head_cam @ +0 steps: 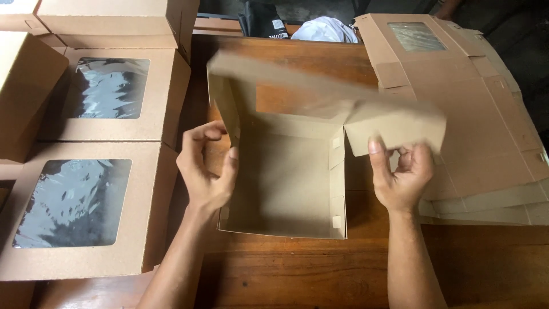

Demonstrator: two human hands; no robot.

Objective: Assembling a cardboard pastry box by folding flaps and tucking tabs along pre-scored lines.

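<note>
box lid (pixel 320 86) motion-blurred, finished boxes (pixel 34 229) cropped left
</note>
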